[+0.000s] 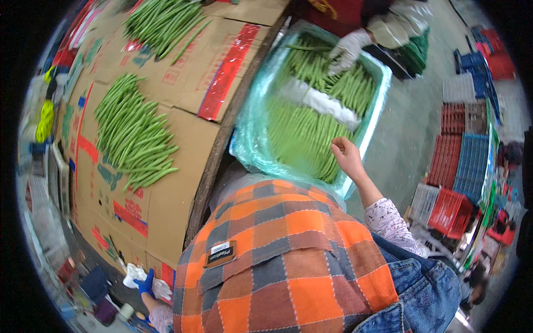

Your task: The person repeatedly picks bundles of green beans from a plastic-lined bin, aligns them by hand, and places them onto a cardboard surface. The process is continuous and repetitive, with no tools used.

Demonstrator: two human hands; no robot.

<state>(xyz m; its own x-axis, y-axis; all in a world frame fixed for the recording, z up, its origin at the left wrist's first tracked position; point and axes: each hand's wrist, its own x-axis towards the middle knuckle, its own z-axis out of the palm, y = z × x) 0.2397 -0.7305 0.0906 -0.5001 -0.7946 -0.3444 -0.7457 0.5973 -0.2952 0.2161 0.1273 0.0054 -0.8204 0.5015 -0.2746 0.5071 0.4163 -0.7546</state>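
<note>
My right hand (347,156), bare, is above the near bundle of green beans (300,137) in a foam box (372,112) lined with green plastic film. Its fingers are curled, and nothing shows in them. White wrapping (318,102) separates the near beans from the far ones (308,66). My left hand (145,285), in a blue glove, is gripping a crumpled white cloth or glove (134,275) at the lower edge of the cardboard-covered table (175,216). A loose pile of green beans (133,133) lies on the cardboard, and another pile (164,25) beyond it.
Another person's white-gloved hand (349,50) touches the beans at the far end of the box. Stacked plastic crates (447,162) and a red basket (449,212) stand on the floor at the right. The table's dark edge (225,137) runs beside the box.
</note>
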